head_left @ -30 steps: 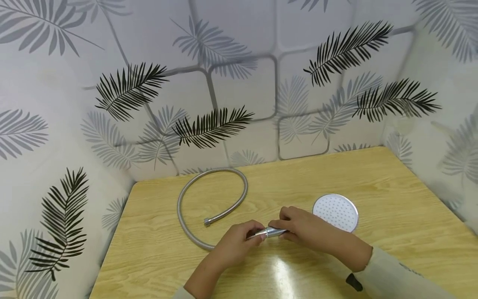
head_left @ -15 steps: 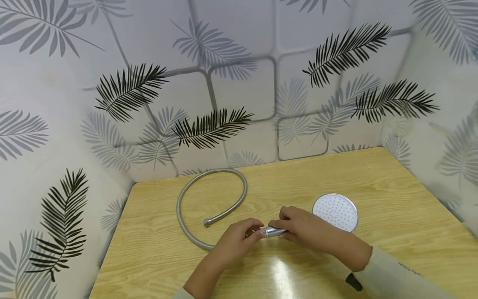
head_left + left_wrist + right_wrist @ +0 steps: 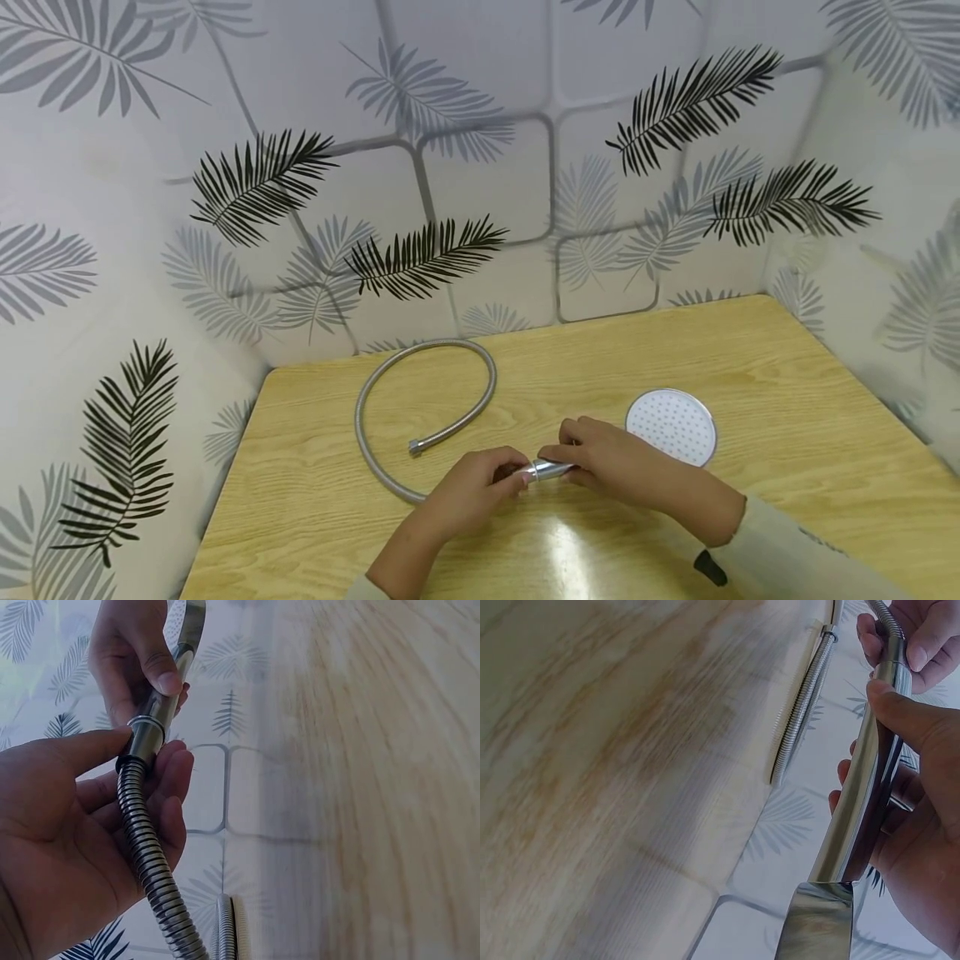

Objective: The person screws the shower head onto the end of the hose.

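Note:
A chrome shower head point(image 3: 671, 427) with a round white nozzle face is held by its handle point(image 3: 859, 787) in my right hand point(image 3: 611, 458). My left hand point(image 3: 476, 487) pinches the smooth metal end fitting point(image 3: 145, 741) of a ribbed shower hose point(image 3: 150, 855), thumb on one side and fingers on the other. The fitting and the handle's end meet in line between the two hands. From my left hand the hose runs off in a wide loop, and its other end has a hex nut point(image 3: 415, 447) lying free.
The wood-grain table point(image 3: 315, 500) carries the hose loop at its left. Behind and at both sides rise walls with a leaf pattern point(image 3: 495, 183). A pale sleeve point(image 3: 802, 550) with a dark patch covers my right forearm.
My left fingers have opened a little and closed again around the hose fitting. My right hand and the shower head stay nearly still, and the hose loop keeps its place.

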`<move>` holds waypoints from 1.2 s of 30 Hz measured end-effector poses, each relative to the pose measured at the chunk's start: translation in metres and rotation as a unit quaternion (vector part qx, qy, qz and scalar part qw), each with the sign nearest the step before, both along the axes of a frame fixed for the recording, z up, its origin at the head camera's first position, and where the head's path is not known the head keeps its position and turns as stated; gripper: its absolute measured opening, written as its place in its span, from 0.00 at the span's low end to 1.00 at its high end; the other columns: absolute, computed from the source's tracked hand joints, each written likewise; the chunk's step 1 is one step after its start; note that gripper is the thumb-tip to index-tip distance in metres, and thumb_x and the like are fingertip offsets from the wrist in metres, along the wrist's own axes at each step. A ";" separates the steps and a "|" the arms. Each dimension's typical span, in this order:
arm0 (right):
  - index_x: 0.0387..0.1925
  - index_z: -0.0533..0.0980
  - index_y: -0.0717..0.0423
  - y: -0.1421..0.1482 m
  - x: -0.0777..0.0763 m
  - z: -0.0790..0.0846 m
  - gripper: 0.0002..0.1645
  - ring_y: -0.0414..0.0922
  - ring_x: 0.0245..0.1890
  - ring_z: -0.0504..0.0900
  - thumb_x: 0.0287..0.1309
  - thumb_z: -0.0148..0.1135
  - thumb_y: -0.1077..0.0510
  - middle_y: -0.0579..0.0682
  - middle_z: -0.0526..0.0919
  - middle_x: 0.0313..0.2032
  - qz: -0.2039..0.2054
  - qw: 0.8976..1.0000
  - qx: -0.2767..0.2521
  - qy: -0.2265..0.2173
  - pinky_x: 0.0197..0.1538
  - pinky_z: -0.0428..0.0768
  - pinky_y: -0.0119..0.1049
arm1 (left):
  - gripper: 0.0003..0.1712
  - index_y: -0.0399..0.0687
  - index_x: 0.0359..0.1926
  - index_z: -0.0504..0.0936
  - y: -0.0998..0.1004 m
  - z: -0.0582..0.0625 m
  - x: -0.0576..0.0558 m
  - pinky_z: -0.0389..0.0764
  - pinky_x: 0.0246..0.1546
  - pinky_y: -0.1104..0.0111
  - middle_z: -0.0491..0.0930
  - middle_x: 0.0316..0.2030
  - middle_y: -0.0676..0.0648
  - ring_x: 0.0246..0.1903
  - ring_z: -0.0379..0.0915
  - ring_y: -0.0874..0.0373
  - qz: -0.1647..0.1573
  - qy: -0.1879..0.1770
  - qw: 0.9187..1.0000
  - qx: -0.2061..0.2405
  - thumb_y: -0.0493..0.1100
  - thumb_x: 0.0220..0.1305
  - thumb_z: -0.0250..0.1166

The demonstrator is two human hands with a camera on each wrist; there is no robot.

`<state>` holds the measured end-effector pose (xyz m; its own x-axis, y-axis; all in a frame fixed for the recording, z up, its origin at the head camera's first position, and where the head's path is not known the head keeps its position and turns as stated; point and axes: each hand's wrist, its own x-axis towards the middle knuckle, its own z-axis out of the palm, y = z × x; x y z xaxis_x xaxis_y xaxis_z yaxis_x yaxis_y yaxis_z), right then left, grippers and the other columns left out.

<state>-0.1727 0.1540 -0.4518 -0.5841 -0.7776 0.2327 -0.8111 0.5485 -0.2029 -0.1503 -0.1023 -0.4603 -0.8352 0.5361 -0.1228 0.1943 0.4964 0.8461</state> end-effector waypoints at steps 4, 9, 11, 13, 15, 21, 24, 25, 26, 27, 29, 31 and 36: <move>0.55 0.82 0.41 0.000 0.000 0.001 0.21 0.33 0.33 0.67 0.59 0.72 0.55 0.38 0.73 0.35 -0.005 1.000 -0.003 -0.006 0.36 0.73 0.25 | 0.15 0.52 0.53 0.81 0.000 0.000 0.001 0.78 0.35 0.75 0.85 0.41 0.50 0.33 0.76 0.66 0.005 0.018 1.000 0.005 0.53 0.74 0.61; 0.56 0.82 0.42 -0.001 0.000 0.001 0.21 0.33 0.34 0.67 0.60 0.72 0.55 0.38 0.74 0.36 -0.008 1.000 -0.002 -0.007 0.37 0.73 0.25 | 0.14 0.51 0.53 0.81 0.002 0.000 0.000 0.80 0.39 0.76 0.85 0.42 0.56 0.37 0.79 0.67 0.013 0.036 0.999 0.009 0.51 0.71 0.64; 0.56 0.82 0.42 -0.001 0.000 0.002 0.21 0.33 0.34 0.68 0.61 0.71 0.54 0.38 0.74 0.36 -0.008 1.000 -0.002 -0.007 0.37 0.73 0.25 | 0.14 0.51 0.52 0.82 0.002 0.000 -0.001 0.80 0.39 0.76 0.85 0.42 0.57 0.38 0.80 0.67 0.019 0.040 0.999 0.008 0.50 0.70 0.65; 0.56 0.82 0.43 -0.001 0.000 0.002 0.21 0.33 0.34 0.68 0.61 0.71 0.55 0.39 0.74 0.37 -0.008 1.000 -0.001 -0.003 0.37 0.73 0.25 | 0.13 0.52 0.51 0.82 0.002 0.000 -0.001 0.80 0.39 0.76 0.85 0.42 0.57 0.38 0.80 0.67 0.025 0.042 0.999 0.009 0.49 0.70 0.66; 0.56 0.82 0.43 0.000 0.000 0.002 0.21 0.33 0.34 0.68 0.60 0.72 0.55 0.39 0.74 0.37 -0.006 1.000 -0.004 0.003 0.37 0.73 0.25 | 0.12 0.53 0.51 0.82 0.003 -0.001 -0.001 0.80 0.39 0.75 0.85 0.42 0.57 0.38 0.80 0.67 0.029 0.043 0.999 0.011 0.50 0.69 0.67; 0.55 0.82 0.42 0.002 -0.001 0.001 0.21 0.34 0.33 0.68 0.59 0.72 0.56 0.39 0.74 0.36 -0.001 1.000 -0.010 0.020 0.36 0.72 0.25 | 0.18 0.56 0.54 0.81 0.002 0.001 0.000 0.80 0.42 0.70 0.86 0.43 0.54 0.41 0.79 0.64 0.007 0.023 1.000 -0.010 0.58 0.75 0.56; 0.54 0.81 0.40 0.001 -0.001 0.000 0.21 0.33 0.33 0.68 0.58 0.73 0.55 0.39 0.74 0.35 0.000 1.000 -0.013 0.018 0.37 0.73 0.25 | 0.20 0.54 0.54 0.81 0.001 0.000 0.000 0.80 0.43 0.69 0.87 0.43 0.51 0.43 0.80 0.63 -0.013 0.015 1.000 -0.022 0.58 0.78 0.51; 0.53 0.81 0.39 0.000 -0.001 0.000 0.21 0.33 0.33 0.69 0.57 0.74 0.56 0.39 0.74 0.35 0.001 1.000 -0.014 0.018 0.37 0.74 0.26 | 0.20 0.53 0.54 0.82 0.001 0.000 0.000 0.80 0.44 0.70 0.87 0.43 0.51 0.43 0.80 0.63 -0.015 0.013 1.000 -0.023 0.58 0.78 0.51; 0.53 0.81 0.39 0.000 -0.001 0.000 0.22 0.34 0.34 0.69 0.57 0.74 0.56 0.39 0.74 0.35 0.002 1.000 -0.014 0.018 0.37 0.74 0.26 | 0.19 0.53 0.53 0.82 0.001 -0.001 0.000 0.80 0.43 0.70 0.87 0.42 0.51 0.43 0.81 0.62 -0.017 0.013 1.000 -0.022 0.57 0.78 0.52; 0.53 0.81 0.39 0.000 -0.001 0.000 0.22 0.34 0.34 0.70 0.56 0.74 0.56 0.39 0.74 0.35 0.003 1.000 -0.014 0.020 0.37 0.74 0.27 | 0.18 0.53 0.52 0.82 0.000 -0.001 -0.001 0.80 0.42 0.71 0.87 0.41 0.50 0.42 0.81 0.62 -0.017 0.014 1.000 -0.021 0.56 0.78 0.54; 0.53 0.81 0.39 -0.001 0.000 0.001 0.23 0.34 0.35 0.70 0.56 0.75 0.56 0.38 0.74 0.36 0.005 1.000 -0.011 0.022 0.38 0.75 0.27 | 0.16 0.53 0.50 0.83 0.000 -0.001 -0.001 0.78 0.39 0.73 0.87 0.39 0.51 0.38 0.79 0.63 -0.014 0.018 1.000 -0.021 0.55 0.77 0.56; 0.53 0.81 0.40 -0.002 0.000 0.002 0.23 0.35 0.35 0.71 0.56 0.75 0.57 0.38 0.75 0.37 0.008 1.000 -0.006 0.029 0.38 0.76 0.28 | 0.14 0.54 0.49 0.83 0.001 -0.001 -0.001 0.76 0.34 0.74 0.86 0.38 0.51 0.32 0.76 0.65 -0.010 0.025 0.999 -0.022 0.55 0.76 0.57; 0.54 0.81 0.42 -0.003 0.000 0.003 0.22 0.36 0.37 0.73 0.57 0.74 0.57 0.38 0.79 0.39 0.011 0.999 0.011 0.032 0.41 0.78 0.30 | 0.15 0.54 0.49 0.84 0.001 -0.001 0.000 0.69 0.26 0.76 0.83 0.33 0.50 0.25 0.66 0.68 -0.004 0.048 0.998 -0.032 0.56 0.74 0.59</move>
